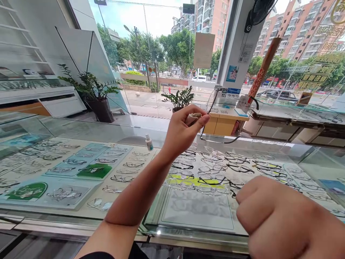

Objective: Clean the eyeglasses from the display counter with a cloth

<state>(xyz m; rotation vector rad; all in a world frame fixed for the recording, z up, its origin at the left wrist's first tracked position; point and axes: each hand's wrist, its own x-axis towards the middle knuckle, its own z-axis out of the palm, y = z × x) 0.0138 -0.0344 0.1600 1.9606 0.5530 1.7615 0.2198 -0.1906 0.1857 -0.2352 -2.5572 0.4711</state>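
Note:
My left hand (185, 129) is raised over the glass counter, its thumb and fingers pinching a thin-framed pair of glasses (211, 104) by one side. A crumpled light cloth (193, 118) is bunched inside the same hand. The glasses tilt, with a dark temple sticking out to the right. Close to the camera at the lower right, my right hand (285, 219) is closed in a fist; the inside of its fingers is hidden. A small white spray bottle (149, 142) stands upright on the counter, left of my left hand.
Many glasses lie in rows inside the glass display counter (159, 212), some on a green pad (94, 170). Potted plants (100, 104) stand beyond it, before a large window. At the back right are a wooden cabinet (225, 126) and another glass counter.

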